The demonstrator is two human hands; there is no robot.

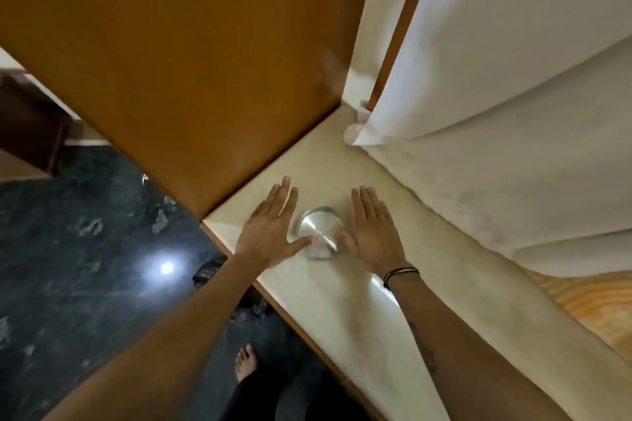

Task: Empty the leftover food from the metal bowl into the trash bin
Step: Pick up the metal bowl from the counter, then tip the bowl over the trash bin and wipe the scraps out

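Observation:
A small round metal bowl (319, 232) sits on a cream countertop (345, 304), with pale leftover food showing at its near edge. My left hand (270, 232) lies flat just left of the bowl, fingers spread, its thumb touching the bowl's near-left rim. My right hand (371, 232) lies flat just right of it, thumb at the bowl's right side. Neither hand grips the bowl. No trash bin is clearly in view.
A brown wooden panel (191, 55) rises behind the counter. White cushioned cloth (506, 113) borders the counter on the right. Dark marble floor (78, 267) lies to the left, with my bare foot (245, 362) and a dark crumpled bag (210, 272) below the counter edge.

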